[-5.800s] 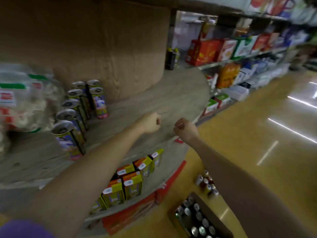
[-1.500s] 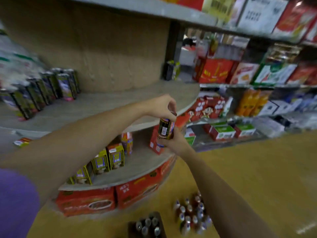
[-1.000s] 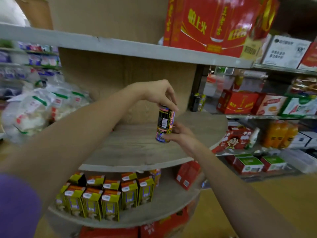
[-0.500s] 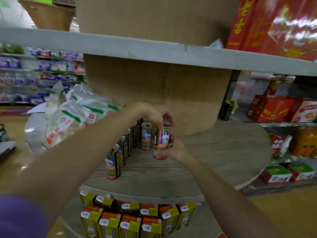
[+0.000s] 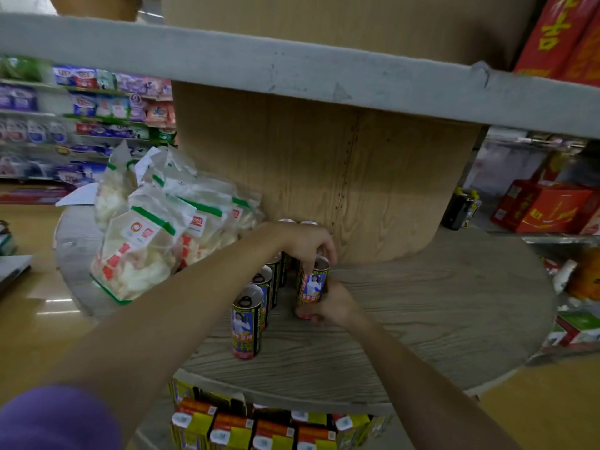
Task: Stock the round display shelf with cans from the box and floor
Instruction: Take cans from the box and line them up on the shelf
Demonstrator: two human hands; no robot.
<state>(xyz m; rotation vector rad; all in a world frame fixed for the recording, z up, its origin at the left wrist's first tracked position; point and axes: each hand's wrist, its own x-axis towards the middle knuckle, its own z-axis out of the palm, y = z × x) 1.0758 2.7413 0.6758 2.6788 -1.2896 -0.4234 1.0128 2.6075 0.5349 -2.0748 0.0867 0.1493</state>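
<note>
Matt grey wood-grain board on the round display shelf (image 5: 422, 319); paler wood-grain veneer on central drum (image 5: 341, 177). Glossy printed metal cans (image 5: 246, 323) with bare metal tops. Clear crinkled plastic bags (image 5: 146, 248). Printed paper cartons (image 5: 227, 430).

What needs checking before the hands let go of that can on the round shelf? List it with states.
1. Can upright: ok.
2. Can base flat on the round shelf: cannot tell, the right hand hides it.
3. Left hand steadying the can's top: ok.
4. Can in line beside the row of cans: ok.
5. Bare shelf to the right for more cans: ok.
6. Snack bags apart from the can: ok.
</note>
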